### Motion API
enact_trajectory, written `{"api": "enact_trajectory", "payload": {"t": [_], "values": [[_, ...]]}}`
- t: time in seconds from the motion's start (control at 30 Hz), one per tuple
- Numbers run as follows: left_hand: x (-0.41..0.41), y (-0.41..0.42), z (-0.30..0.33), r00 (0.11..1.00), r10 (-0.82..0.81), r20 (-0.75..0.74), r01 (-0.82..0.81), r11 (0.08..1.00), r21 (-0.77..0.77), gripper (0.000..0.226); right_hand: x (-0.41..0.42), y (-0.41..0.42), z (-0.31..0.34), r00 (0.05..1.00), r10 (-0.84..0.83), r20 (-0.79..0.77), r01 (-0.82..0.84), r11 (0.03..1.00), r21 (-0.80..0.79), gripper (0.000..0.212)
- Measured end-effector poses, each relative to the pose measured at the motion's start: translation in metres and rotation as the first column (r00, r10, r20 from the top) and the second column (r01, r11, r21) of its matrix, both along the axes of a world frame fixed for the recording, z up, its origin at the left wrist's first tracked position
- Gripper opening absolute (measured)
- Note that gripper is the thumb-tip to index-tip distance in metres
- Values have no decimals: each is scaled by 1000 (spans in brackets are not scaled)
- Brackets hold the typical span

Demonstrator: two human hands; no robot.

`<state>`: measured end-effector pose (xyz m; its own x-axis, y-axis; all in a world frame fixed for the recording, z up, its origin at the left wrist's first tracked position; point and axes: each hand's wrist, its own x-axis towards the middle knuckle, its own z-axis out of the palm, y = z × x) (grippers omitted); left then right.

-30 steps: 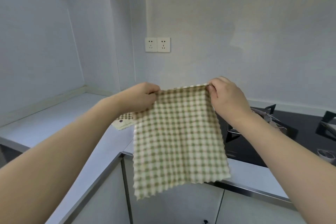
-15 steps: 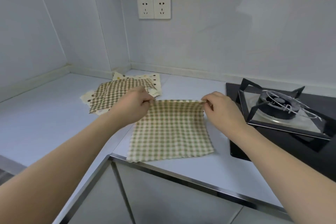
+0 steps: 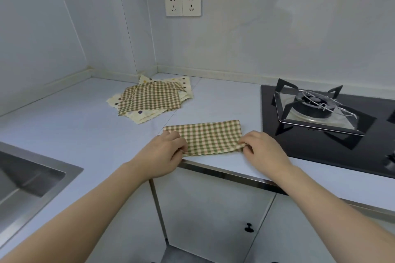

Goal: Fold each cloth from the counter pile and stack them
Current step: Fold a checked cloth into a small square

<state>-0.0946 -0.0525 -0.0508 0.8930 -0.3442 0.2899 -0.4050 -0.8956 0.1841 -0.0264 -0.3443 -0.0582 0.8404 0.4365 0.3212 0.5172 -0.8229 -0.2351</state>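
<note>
Cloth (image 3: 208, 136) now lies folded in half on the bench (image 3: 70, 126), a flat checked rectangle near the front edge, where half a second ago it was spread open as a full square. Its far edge has come toward the person and meets the near edge. Both hands have moved back with it: the left hand (image 3: 164, 151) pinches the near left corner, and the right hand (image 3: 264, 149) pinches the near right corner, thumb and fingers curled round the doubled layers. One second ago the same cloth hung in the air between them.

Count: one folded cloth by the hands; one loose pile (image 3: 150, 98) farther back toward the corner, well apart from it, with a checked cloth on top and cream dotted cloths beneath, their exact number not clear. One hob (image 3: 316, 109) sits to the right, one sink (image 3: 27, 179) to the left, and two sockets (image 3: 182, 4) are on the wall.
</note>
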Motion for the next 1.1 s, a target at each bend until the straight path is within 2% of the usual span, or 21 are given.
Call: {"api": "enact_trajectory", "payload": {"t": [0.1, 0.23, 0.3, 0.4, 0.47, 0.5, 0.57, 0.7, 0.83, 0.9, 1.0, 1.1], "values": [[0, 1, 4, 1000, -12, -26, 13, 1000, 19, 23, -4, 0, -4, 1000, -29, 2, 29, 999, 29, 32], [6, 3, 6, 999, -35, -41, 38, 996, 82, 14, -7, 1, -2, 998, 32, -47, -31, 999, 19, 49], [10, 1, 11, 997, -7, -71, 9, 999, 33, 14, -5, 3, -1, 993, 81, -91, -79, 997, 18, 47], [19, 0, 21, 979, 45, -200, -69, 991, -118, 17, 3, 5, 0, 987, 77, -144, -75, 997, 21, 36], [20, 3, 23, 967, 11, -256, -37, 995, -96, 11, 7, 7, 2, 988, 77, -132, -69, 996, 61, 27], [21, 4, 21, 963, -4, -268, -6, 999, -36, 13, 9, 8, 2, 990, 72, -117, -64, 995, 75, 24], [23, 6, 16, 970, -24, -241, 42, 997, 69, 19, 12, 10, -1, 995, 61, -77, -54, 995, 84, 22], [31, 6, 14, 989, -48, -139, 58, 996, 66, 7, 12, 12, -3, 997, 52, -51, -48, 996, 79, 23], [35, 3, 7, 992, 32, -122, -47, 991, -127, 21, 11, 9, -3, 993, 86, -75, -83, 996, 44, 43], [38, 3, 4, 987, 94, -129, -120, 970, -211, 21, 13, 9, -4, 993, 88, -74, -85, 995, 41, 46], [41, 4, -2, 986, 138, -96, -160, 947, -280, 14, 16, 10, -5, 996, 54, -75, -48, 995, 82, 41], [43, 5, -9, 994, 108, -16, -109, 972, -208, 18, 19, 9, -6, 996, 32, -83, -17, 985, 172, 22]]}}
